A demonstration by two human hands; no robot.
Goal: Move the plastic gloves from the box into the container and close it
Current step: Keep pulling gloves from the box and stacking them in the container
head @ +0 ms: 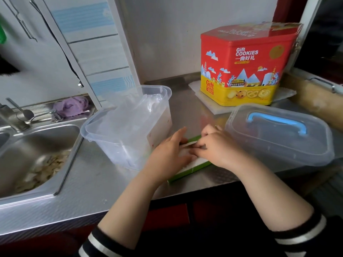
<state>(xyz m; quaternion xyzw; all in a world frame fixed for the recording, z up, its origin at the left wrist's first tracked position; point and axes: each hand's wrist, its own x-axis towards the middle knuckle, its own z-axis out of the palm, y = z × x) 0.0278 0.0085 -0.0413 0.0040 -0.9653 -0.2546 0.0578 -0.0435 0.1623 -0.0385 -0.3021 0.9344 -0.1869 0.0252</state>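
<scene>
Nearest the counter edge, both hands sit on a flat green box lying on the steel counter. Her left hand rests flat, fingers straight, over the white gloves showing inside; the right hand seems to pinch at them, though blur hides the fingertips. Just left stands the open clear container, plastic already inside. Its blue-handled lid lies right. Behind is a red cookie tin.

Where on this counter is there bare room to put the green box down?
Bare steel lies along the front edge between the sink and the green box, and behind the hands toward the cookie tin. It is crowded where the container, both hands and the lid meet.
</scene>
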